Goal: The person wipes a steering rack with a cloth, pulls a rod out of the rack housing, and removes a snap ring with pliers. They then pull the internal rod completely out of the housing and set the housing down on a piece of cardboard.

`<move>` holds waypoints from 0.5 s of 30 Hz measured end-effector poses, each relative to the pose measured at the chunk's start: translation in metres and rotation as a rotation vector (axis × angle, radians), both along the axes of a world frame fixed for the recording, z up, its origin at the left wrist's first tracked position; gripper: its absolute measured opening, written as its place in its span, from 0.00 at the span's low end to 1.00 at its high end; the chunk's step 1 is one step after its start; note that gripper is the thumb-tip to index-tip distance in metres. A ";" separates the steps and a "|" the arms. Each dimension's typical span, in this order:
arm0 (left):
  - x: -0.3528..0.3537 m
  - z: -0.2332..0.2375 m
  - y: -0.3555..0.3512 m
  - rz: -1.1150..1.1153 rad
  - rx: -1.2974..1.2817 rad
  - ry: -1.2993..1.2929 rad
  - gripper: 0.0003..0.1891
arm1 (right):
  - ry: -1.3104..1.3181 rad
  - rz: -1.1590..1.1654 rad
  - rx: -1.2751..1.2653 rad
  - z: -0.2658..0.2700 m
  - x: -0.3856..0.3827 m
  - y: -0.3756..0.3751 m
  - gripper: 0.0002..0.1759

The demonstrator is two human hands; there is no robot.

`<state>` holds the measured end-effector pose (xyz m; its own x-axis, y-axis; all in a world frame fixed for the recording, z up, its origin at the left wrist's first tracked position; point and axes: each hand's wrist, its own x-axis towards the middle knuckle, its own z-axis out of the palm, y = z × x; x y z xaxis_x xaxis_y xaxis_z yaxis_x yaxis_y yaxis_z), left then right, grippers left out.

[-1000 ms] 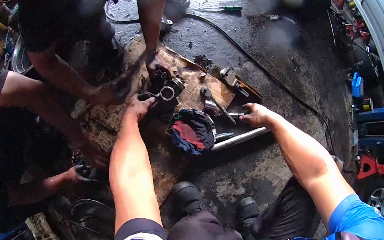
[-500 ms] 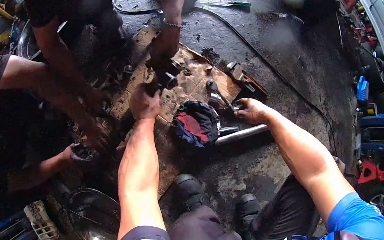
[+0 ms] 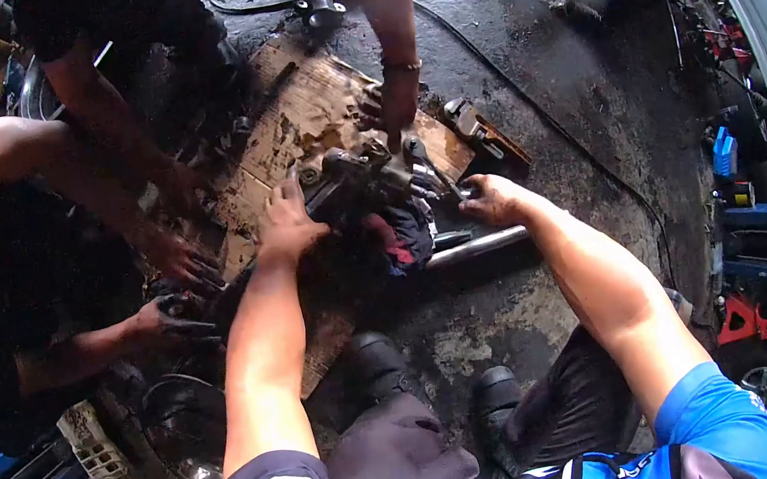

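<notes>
My left hand (image 3: 287,223) lies with fingers apart at the left end of a dark, greasy metal part (image 3: 348,176). Its fingertips and thumb seem to touch the part, but no firm hold shows. A co-worker's hand (image 3: 394,106) reaches down from above onto the far right side of that part. My right hand (image 3: 496,200) is closed round the lower end of a ratchet wrench (image 3: 435,175), whose head points up and left. Dark and red rags (image 3: 401,236) lie partly hidden below the metal part. Close to my right hand lies a metal tube (image 3: 476,246).
Stained cardboard (image 3: 285,104) covers the floor under the part. A rusty tool (image 3: 485,133) rests at its right edge. A black hose (image 3: 535,113) crosses the floor. Another person's hands (image 3: 178,314) work at the left. A red jack stand (image 3: 742,318) stands at the right.
The dark metal part now lies lower, over the rags. My left hand has moved slightly down and left, its fingers spread. The co-worker's hand above has moved right.
</notes>
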<state>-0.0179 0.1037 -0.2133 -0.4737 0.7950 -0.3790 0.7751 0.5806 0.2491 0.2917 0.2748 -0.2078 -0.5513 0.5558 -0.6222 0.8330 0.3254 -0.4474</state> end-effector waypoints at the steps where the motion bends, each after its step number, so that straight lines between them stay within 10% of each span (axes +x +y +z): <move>1: -0.002 0.001 0.001 0.002 -0.001 0.000 0.37 | -0.046 0.010 0.005 0.006 -0.004 -0.002 0.32; 15: -0.016 -0.023 0.013 0.214 -0.052 0.091 0.34 | -0.075 -0.081 -0.064 0.010 0.007 0.005 0.37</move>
